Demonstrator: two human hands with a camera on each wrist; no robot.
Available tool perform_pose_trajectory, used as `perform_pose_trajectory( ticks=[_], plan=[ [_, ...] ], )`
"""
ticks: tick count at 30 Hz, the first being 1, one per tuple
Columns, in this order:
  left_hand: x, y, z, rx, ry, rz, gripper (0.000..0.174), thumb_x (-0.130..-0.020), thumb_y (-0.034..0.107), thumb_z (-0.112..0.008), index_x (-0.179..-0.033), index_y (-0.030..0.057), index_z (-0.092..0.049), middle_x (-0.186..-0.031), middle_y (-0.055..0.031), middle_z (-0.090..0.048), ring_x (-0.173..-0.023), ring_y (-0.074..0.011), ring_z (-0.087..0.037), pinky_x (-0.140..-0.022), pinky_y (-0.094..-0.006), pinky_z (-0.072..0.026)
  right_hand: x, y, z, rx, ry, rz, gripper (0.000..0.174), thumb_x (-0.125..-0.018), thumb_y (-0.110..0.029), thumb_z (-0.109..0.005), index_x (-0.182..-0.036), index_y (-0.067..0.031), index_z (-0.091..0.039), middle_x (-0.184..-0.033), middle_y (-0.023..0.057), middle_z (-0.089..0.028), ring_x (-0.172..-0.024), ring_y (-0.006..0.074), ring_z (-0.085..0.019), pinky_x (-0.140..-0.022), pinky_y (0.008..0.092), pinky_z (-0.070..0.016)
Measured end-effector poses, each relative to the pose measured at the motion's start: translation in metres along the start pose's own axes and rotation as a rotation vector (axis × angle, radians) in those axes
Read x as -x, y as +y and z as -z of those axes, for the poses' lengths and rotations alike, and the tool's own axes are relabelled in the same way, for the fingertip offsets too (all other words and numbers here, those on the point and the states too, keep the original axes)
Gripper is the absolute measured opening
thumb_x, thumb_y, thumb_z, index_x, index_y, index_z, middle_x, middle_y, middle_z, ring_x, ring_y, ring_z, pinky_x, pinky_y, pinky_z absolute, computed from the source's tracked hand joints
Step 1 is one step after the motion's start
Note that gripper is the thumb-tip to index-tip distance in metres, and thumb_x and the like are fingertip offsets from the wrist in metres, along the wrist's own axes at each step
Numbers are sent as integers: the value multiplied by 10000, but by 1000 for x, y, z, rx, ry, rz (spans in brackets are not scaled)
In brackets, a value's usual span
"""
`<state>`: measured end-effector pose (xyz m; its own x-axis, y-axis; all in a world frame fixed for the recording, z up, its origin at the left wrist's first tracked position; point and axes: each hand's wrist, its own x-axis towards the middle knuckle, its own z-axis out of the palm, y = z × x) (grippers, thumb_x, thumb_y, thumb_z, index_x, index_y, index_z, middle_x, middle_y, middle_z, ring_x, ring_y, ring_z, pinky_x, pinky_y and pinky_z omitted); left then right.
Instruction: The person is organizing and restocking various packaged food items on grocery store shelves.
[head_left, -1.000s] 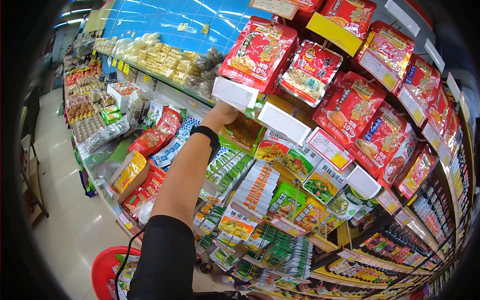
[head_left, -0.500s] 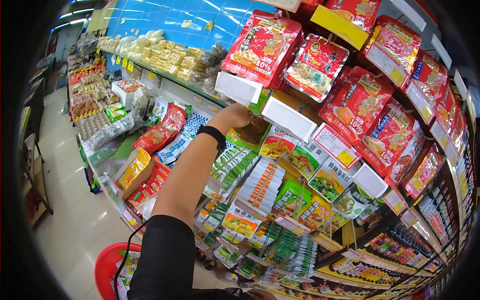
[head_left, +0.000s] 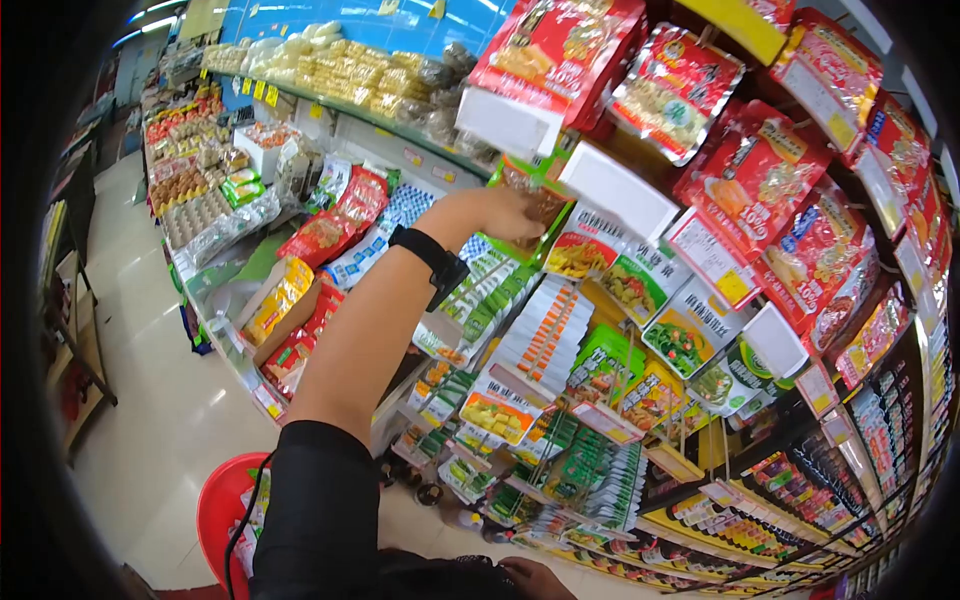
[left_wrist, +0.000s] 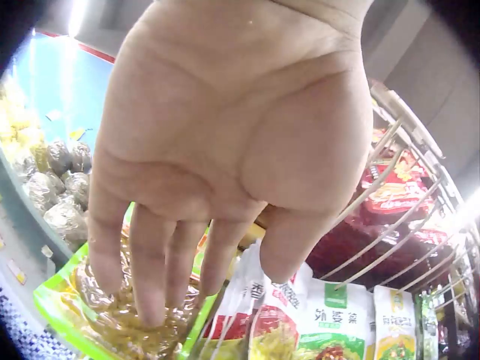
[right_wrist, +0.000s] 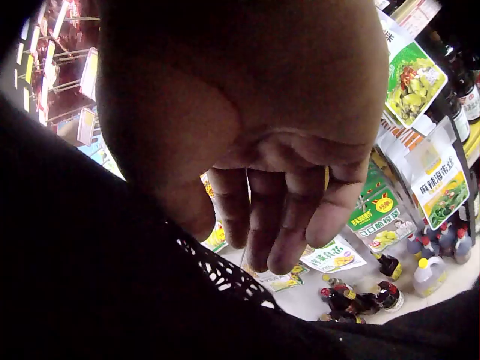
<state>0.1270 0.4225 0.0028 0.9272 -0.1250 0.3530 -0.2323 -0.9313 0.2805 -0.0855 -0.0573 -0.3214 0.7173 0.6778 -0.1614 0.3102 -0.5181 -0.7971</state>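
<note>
My left hand (head_left: 490, 214) reaches out to a green-edged clear bag of brown pickled vegetables (head_left: 548, 208) on the rack. In the left wrist view, the left hand's fingers (left_wrist: 152, 281) lie nearly straight across the front of this bag (left_wrist: 105, 322), while the thumb stands apart, over white packs of pickled vegetables (left_wrist: 330, 319). Low at the bottom of the head view, my right hand (head_left: 535, 578) is partly cut off. Its fingers (right_wrist: 259, 225) hang loosely curled by the dark clothing in the right wrist view, holding nothing.
Red pouches (head_left: 555, 50) hang above behind white price tags (head_left: 618, 190). Wire hooks carry more packs below. To the left runs a counter with red packs (head_left: 335, 215) and egg trays (head_left: 205, 220). A red basket (head_left: 215, 510) holds packs at lower left.
The view has shifted, so the rack sits further right. My left hand has drawn away from beneath the white tag, and the pickle bag now leans with its green edge showing.
</note>
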Motion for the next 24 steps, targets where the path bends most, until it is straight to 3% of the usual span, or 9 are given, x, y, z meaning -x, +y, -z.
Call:
perform_pose_trajectory(
  ticks=[1, 8, 11, 14, 16, 19, 21, 22, 24],
  plan=[
    [20, 17, 8, 115, 6, -26, 435, -908, 372, -540, -1174, 31, -592, -1162, -178, -618, -1062, -326, -586, -915, -401, -450, 3, 32, -8, -46, -137, -126, 284, -941, -184, -580, -1178, -28, -592, -1052, 82, -659, -963, 156, -634, -862, 270, -487],
    [159, 52, -4, 484, 420, -234, 270, -918, 204, -568, -1085, -5, -603, -1013, -145, -661, -932, -235, -638, -811, -337, -494, 11, 25, -5, -44, -231, -226, 279, -915, -154, -574, -1180, -71, -608, -1056, 87, -668, -990, 169, -626, -873, 306, -485],
    [293, 48, -56, 870, 708, 156, 223, -949, 141, -499, -1057, -31, -591, -975, -72, -634, -902, -150, -598, -824, -292, -469, 23, 46, -5, -70, -245, -358, 311, -910, -222, -583, -1178, -66, -609, -1052, 99, -669, -975, 184, -632, -865, 311, -488],
    [417, 17, -173, 898, 988, 785, 183, -963, 163, -484, -921, 12, -578, -802, -7, -563, -712, -94, -500, -648, -251, -413, 42, 146, -6, 52, -257, -289, 343, -917, -258, -554, -1153, -15, -609, -1010, 114, -674, -917, 188, -644, -819, 312, -499],
    [531, -12, -292, 615, 695, 1050, 114, -878, 89, -485, -853, 9, -562, -725, -49, -585, -668, -127, -537, -596, -263, -421, 76, 207, -4, -140, -256, -467, 355, -916, -292, -543, -1114, -10, -626, -962, 116, -680, -875, 184, -643, -808, 316, -498],
    [637, 44, -402, 871, 541, 1505, 200, -818, 156, -551, -859, -29, -615, -697, -85, -625, -589, -167, -583, -507, -349, -458, 134, 265, 19, 44, -414, -613, 368, -877, -309, -546, -1082, -15, -633, -877, 81, -694, -783, 157, -653, -640, 290, -501],
    [701, 81, -473, 798, 388, 1634, 253, -815, 211, -551, -775, -20, -646, -673, -119, -631, -573, -231, -595, -541, -375, -476, 176, 373, 19, 162, -626, -442, 340, -865, -304, -561, -1043, -26, -645, -890, 83, -697, -771, 168, -656, -632, 302, -502],
    [730, 101, -494, 720, 143, 1637, 267, -811, 221, -546, -748, -13, -656, -642, -109, -622, -553, -239, -594, -544, -372, -483, 191, 381, 24, 159, -635, -470, 328, -867, -300, -566, -1038, -31, -643, -880, 80, -694, -765, 168, -654, -627, 304, -502],
    [709, 171, -458, 639, -291, 1497, 269, -816, 142, -499, -1001, 113, -693, -636, -64, -622, -532, -163, -604, -454, -323, -463, 199, 372, 28, 16, -496, -612, 305, -872, -293, -576, -1029, -40, -641, -860, 74, -688, -751, 168, -650, -618, 308, -501]
  ],
)
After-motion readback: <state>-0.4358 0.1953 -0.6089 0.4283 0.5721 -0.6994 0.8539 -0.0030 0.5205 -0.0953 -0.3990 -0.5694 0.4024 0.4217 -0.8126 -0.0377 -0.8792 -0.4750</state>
